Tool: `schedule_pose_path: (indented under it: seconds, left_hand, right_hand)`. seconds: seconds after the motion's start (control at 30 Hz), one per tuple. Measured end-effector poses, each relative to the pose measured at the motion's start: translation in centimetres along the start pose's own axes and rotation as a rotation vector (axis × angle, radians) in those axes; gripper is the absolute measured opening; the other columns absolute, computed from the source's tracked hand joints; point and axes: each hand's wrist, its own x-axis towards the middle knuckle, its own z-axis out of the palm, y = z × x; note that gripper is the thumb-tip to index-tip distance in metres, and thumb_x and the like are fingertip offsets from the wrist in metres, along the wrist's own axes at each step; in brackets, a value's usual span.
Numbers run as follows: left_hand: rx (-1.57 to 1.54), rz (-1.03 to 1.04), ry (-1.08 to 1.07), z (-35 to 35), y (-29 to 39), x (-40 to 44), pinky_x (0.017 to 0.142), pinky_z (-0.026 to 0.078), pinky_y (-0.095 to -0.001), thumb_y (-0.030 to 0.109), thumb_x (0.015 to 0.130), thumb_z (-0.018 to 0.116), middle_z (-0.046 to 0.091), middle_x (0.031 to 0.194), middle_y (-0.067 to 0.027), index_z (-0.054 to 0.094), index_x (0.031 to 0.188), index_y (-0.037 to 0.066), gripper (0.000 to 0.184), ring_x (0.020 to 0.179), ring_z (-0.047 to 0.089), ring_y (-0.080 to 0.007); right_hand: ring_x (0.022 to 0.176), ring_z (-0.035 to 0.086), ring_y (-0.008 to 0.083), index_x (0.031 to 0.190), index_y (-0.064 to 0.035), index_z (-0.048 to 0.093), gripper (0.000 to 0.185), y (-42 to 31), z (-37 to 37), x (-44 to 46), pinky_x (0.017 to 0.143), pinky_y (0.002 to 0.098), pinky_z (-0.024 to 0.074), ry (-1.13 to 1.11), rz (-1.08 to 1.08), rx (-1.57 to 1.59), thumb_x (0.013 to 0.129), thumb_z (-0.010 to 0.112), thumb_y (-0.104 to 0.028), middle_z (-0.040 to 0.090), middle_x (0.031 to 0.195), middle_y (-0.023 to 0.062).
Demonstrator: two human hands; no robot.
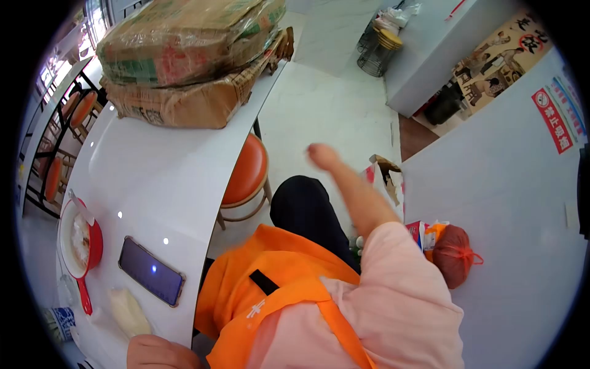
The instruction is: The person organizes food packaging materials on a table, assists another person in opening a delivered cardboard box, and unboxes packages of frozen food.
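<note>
My right hand (322, 157) is stretched forward over the floor, to the right of the orange stool; its fingers are blurred, and I cannot make out whether it holds anything. At the bottom left, part of my left arm (161, 352) rests by the table edge, while my left hand is outside the view. Just beyond that arm lies a pale folded tissue or packet (128, 312). A phone (152, 271) is face up on the white table (166, 184). To its left sits a red-handled pan (93, 246) with a plastic bag and a utensil in it.
Stacked, plastic-wrapped cardboard boxes (178, 55) occupy the table's far end. An orange stool (247, 172) stands beside the table. Against the right wall are an opened carton (388, 178) and a red net bag (453, 255). Wire baskets (376, 55) stand farther back.
</note>
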Motion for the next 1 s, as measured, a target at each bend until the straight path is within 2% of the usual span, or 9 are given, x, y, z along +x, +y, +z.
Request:
schedule_pose_path:
  seconds: [0.1, 0.17, 0.27, 0.3, 0.43, 0.53, 0.67, 0.9, 1.0]
  left_hand:
    - [-0.022, -0.008, -0.026, -0.6, -0.1, -0.1, 0.044, 0.026, -0.0308, 0.015, 0.061, 0.071, 0.043, 0.054, -0.0022, 0.051, 0.069, 0.009, 0.022, 0.043, 0.036, -0.0168]
    - [-0.016, 0.009, -0.074, -1.6, -0.2, -0.4, 0.044, 0.030, -0.0312, 0.017, 0.067, 0.073, 0.049, 0.059, -0.0045, 0.055, 0.076, 0.006, 0.023, 0.045, 0.041, -0.0183]
    - [-0.021, 0.040, -0.179, -2.6, -0.7, -0.2, 0.046, 0.037, -0.0318, 0.019, 0.075, 0.072, 0.057, 0.069, -0.0085, 0.060, 0.085, 0.003, 0.023, 0.050, 0.049, -0.0205]
    - [-0.034, 0.060, -0.212, -2.9, -0.8, -0.1, 0.047, 0.038, -0.0319, 0.019, 0.077, 0.071, 0.058, 0.072, -0.0092, 0.060, 0.086, 0.003, 0.022, 0.052, 0.050, -0.0207]
    - [-0.093, 0.170, -0.393, -4.3, -1.6, 0.5, 0.052, 0.043, -0.0322, 0.018, 0.083, 0.065, 0.060, 0.082, -0.0123, 0.062, 0.091, 0.001, 0.020, 0.060, 0.056, -0.0219]
    - [-0.107, 0.217, -0.530, -5.7, -2.5, 0.8, 0.056, 0.046, -0.0325, 0.018, 0.088, 0.061, 0.063, 0.090, -0.0146, 0.064, 0.095, 0.000, 0.020, 0.067, 0.060, -0.0228]
    - [-0.061, 0.166, -0.550, -6.7, -1.7, -0.9, 0.061, 0.051, -0.0328, 0.017, 0.094, 0.056, 0.065, 0.101, -0.0177, 0.065, 0.100, -0.002, 0.022, 0.075, 0.066, -0.0239]
    - [-0.149, 0.222, -0.145, -5.1, 0.6, -0.3, 0.057, 0.050, -0.0294, 0.013, 0.093, 0.060, 0.068, 0.100, -0.0184, 0.067, 0.096, 0.000, 0.015, 0.072, 0.066, -0.0234]
    - [-0.348, 0.299, -0.052, -4.5, 0.5, -0.6, 0.046, 0.045, -0.0333, 0.031, 0.085, 0.072, 0.065, 0.079, -0.0133, 0.062, 0.101, -0.003, 0.039, 0.055, 0.059, -0.0239]
  right_hand:
    - [0.116, 0.056, 0.0342, 0.123, -0.0078, 0.059, 0.039, 14.5, -10.1, 1.1, 0.095, 0.0444, 0.0461, 0.211, 0.469, -0.182, 0.088, 0.051, -0.023, 0.062, 0.122, 0.0163]
    - [0.111, 0.060, 0.0363, 0.121, 0.0049, 0.044, 0.044, 16.0, -20.0, -2.8, 0.090, 0.0441, 0.0498, 0.382, 0.809, -0.072, 0.085, 0.049, -0.020, 0.061, 0.118, 0.0247]
    - [0.114, 0.058, 0.0406, 0.126, 0.0052, 0.037, 0.050, 19.9, -26.7, -5.5, 0.094, 0.0466, 0.0469, 0.868, 1.057, 0.291, 0.087, 0.048, -0.023, 0.058, 0.122, 0.0273]
    - [0.113, 0.058, 0.0419, 0.128, 0.0051, 0.037, 0.052, 14.7, -28.9, -8.2, 0.095, 0.0490, 0.0454, 0.861, 1.087, 0.245, 0.087, 0.049, -0.024, 0.058, 0.122, 0.0273]
    - [0.113, 0.058, 0.0413, 0.121, 0.0038, 0.049, 0.046, 14.2, -23.8, -5.9, 0.095, 0.0467, 0.0458, 0.715, 0.922, 0.189, 0.085, 0.050, -0.025, 0.057, 0.123, 0.0286]
    - [0.119, 0.053, 0.0400, 0.123, 0.0003, 0.056, 0.059, 14.1, -8.6, 1.1, 0.099, 0.0473, 0.0432, 0.278, 0.704, 0.032, 0.088, 0.052, -0.047, 0.057, 0.126, 0.0236]
    - [0.125, 0.048, 0.0389, 0.121, 0.0020, 0.060, 0.062, 3.0, 14.1, 2.3, 0.109, 0.0431, 0.0336, -0.179, 0.113, 0.193, 0.096, 0.038, -0.050, 0.055, 0.128, 0.0274]
    - [0.122, 0.051, 0.0391, 0.118, 0.0055, 0.061, 0.060, -4.9, 9.2, 1.1, 0.107, 0.0425, 0.0361, -0.392, 0.037, -0.126, 0.099, 0.027, -0.040, 0.057, 0.125, 0.0264]
    - [0.121, 0.053, 0.0366, 0.117, 0.0009, 0.063, 0.055, -7.6, 9.9, 1.3, 0.107, 0.0439, 0.0367, -0.381, 0.049, -0.186, 0.097, 0.034, -0.042, 0.058, 0.126, 0.0222]
